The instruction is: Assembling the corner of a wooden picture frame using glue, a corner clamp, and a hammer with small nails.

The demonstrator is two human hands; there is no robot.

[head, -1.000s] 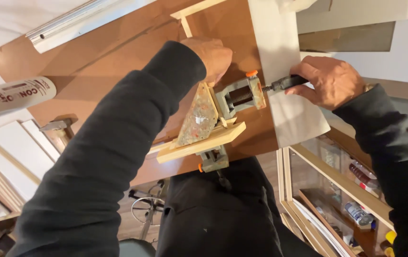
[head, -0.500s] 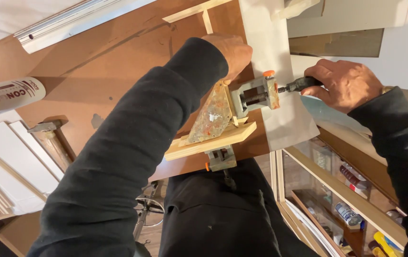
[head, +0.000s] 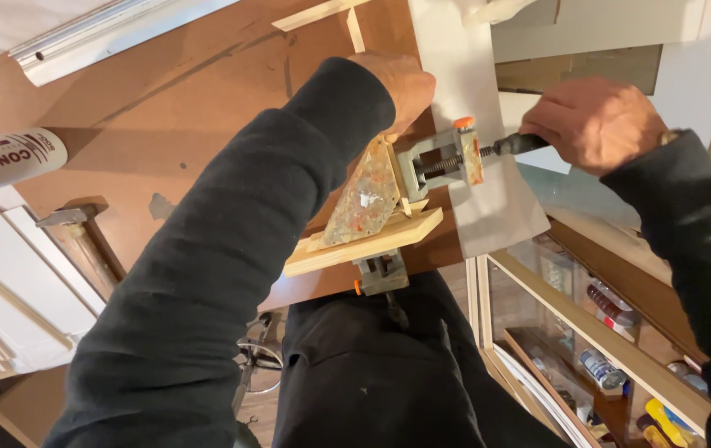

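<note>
- The right hand (head: pixel 596 124) is closed around the dark handle (head: pixel 514 145) of the corner clamp (head: pixel 434 162), its fingers wrapped tight; a second ago it held the same handle, so the grip stays while the view has swung a little.
- The left hand (head: pixel 401 83) lies above the clamp, pressing down near the thin wood strip (head: pixel 355 29). Its fingers are curled under and hidden, so I cannot tell whether they grip anything.
- The clamp sits on the brown counter (head: pixel 165 124) at its near edge, just as before, with the threaded screw showing between handle and grey body. An orange cap tops it.
- A paint-spattered triangular plate (head: pixel 365 203) of the clamp bears on a pale wooden bar (head: pixel 363 245), which lies slantwise across the counter's edge; a second screw block (head: pixel 380 274) hangs just below.
- Little has shifted in the work itself: I judge the handle is being turned, tightening the wood in place.
- At the far left a white cartridge tube (head: pixel 7 158) lies apart; shelves with bottles (head: pixel 604 332) stand lower right.
</note>
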